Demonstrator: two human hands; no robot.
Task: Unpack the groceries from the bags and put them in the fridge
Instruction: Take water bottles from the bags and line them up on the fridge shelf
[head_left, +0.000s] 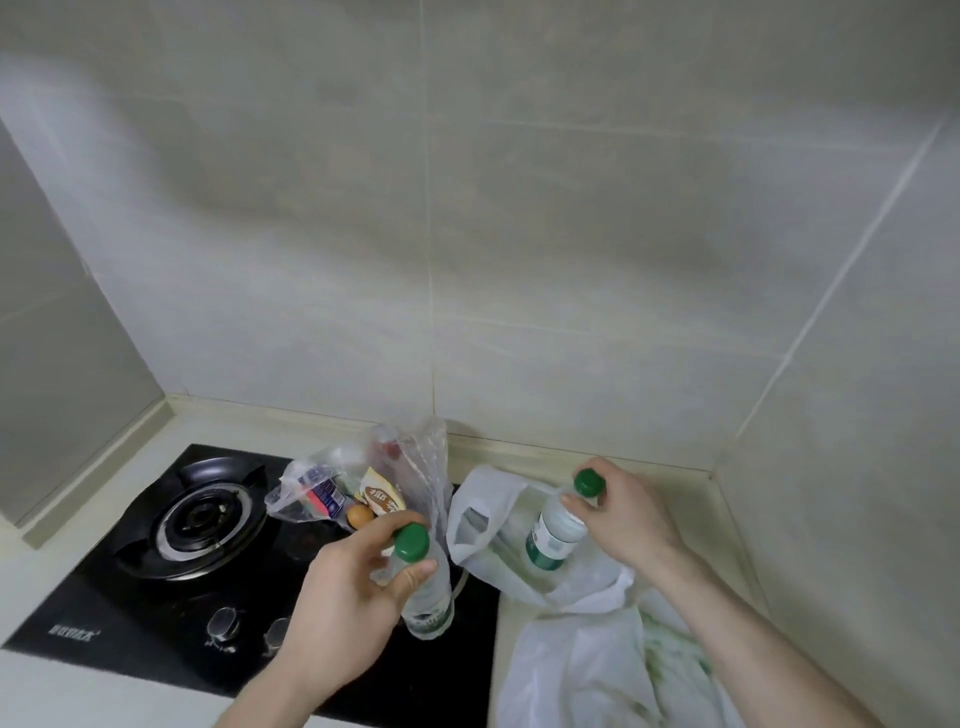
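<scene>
The left hand (353, 587) grips one green-capped bottle (423, 597) by its neck, above the black stove (156, 571). The right hand (628, 512) pinches a second bottle (558, 525) near its cap, over a white bag (566, 639) on the tabletop (519, 452). A clear bag (363, 478) of groceries sits just behind the left hand.

Soft, even, rather dim light leaves faint broad shadows on the tiled wall (467, 234) above the black hob (156, 597), whose glass shows dull glare, with wide-angle bending at the edges and slight overall softness
</scene>
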